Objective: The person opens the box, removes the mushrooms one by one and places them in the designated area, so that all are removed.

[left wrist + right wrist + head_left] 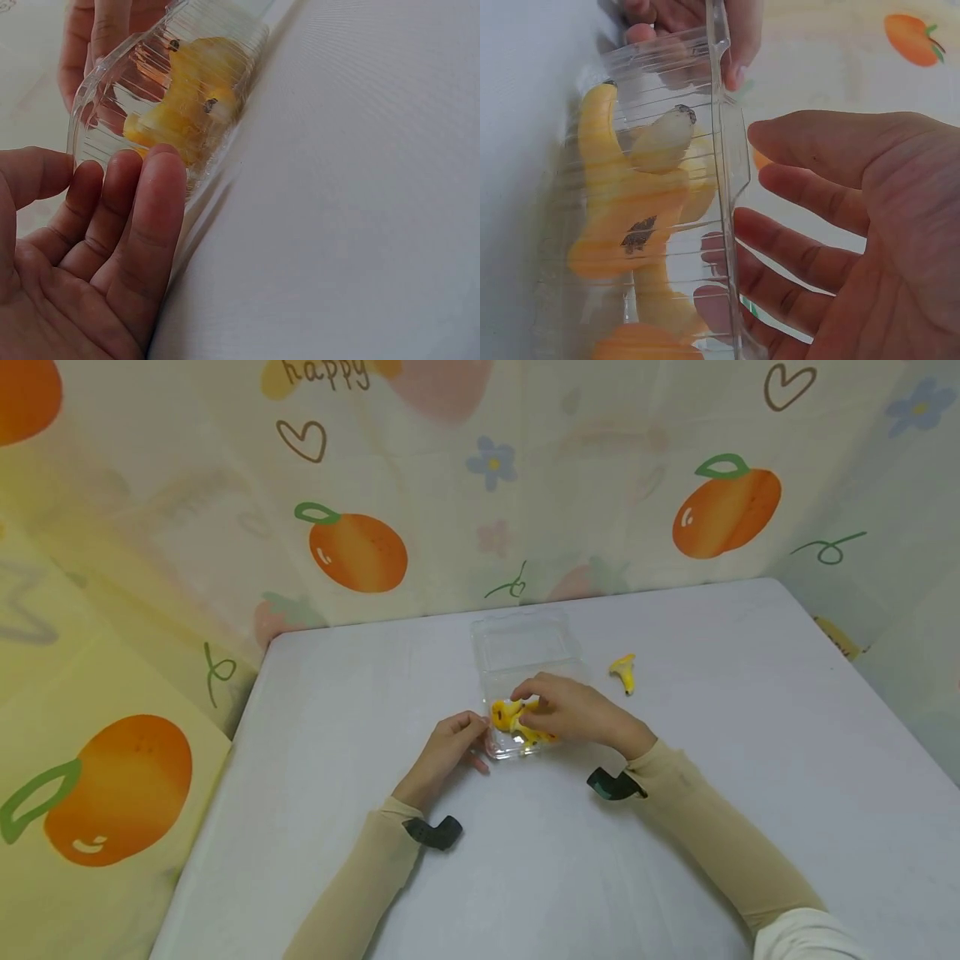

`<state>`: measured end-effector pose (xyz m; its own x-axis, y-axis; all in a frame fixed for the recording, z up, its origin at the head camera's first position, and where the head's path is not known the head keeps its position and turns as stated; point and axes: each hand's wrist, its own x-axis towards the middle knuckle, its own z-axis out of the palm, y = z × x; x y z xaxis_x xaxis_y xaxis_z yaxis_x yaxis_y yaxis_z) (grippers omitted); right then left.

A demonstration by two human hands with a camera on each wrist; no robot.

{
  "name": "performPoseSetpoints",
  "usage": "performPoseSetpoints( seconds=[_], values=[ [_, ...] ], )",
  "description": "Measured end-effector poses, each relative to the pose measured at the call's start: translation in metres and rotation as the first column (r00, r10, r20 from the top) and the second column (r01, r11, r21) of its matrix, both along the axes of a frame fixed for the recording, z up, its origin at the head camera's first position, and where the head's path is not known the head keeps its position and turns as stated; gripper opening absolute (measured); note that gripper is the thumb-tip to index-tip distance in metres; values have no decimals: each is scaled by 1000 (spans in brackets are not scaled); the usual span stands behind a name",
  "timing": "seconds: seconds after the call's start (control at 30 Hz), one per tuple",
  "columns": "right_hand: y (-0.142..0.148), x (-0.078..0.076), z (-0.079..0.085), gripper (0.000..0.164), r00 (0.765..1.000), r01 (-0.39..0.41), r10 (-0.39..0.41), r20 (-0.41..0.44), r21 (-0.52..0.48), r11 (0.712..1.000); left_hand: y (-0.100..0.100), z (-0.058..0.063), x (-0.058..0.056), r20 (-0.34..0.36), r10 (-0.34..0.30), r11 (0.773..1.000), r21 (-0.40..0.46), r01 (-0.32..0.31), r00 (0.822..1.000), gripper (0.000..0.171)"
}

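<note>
A clear plastic clamshell box (501,753) stands on the table with its lid (525,641) raised at the back. Inside lie several small yellow banana-shaped pieces (504,716) with dark tips, seen through the ribbed wall in both wrist views. My left hand (453,745) pinches the box's left rim between thumb and finger, its other fingers along the outer wall. Over the box's right side is my right hand (573,712), fingers reaching in past the rim. In the right wrist view, nothing shows between its thumb and loosely bent fingers (802,255).
One more yellow banana-shaped piece (624,673) lies on the white table (720,710), right of the box. Behind the table hangs a curtain (435,468) printed with oranges and hearts. A dark band (615,783) sits at each wrist.
</note>
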<state>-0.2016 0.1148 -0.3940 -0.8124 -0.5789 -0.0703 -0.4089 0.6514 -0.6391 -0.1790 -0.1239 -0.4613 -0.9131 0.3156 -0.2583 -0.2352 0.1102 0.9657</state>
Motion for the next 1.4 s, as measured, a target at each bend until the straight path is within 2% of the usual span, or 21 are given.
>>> performPoseSetpoints(
  seconds=[0.63,0.9,1.4],
  values=[
    [-4,3,-9,38,1000,-2,3,-15,32,999,-1,1,1,-16,-13,1000,-20,13,1000,27],
    [-5,2,-13,37,998,-21,24,-54,60,998,-1,0,1,-20,-24,1000,-11,24,1000,32],
    [-10,1,-23,31,994,-32,38,-99,66,997,-2,-1,0,-18,-21,1000,1,21,1000,27]
  ],
)
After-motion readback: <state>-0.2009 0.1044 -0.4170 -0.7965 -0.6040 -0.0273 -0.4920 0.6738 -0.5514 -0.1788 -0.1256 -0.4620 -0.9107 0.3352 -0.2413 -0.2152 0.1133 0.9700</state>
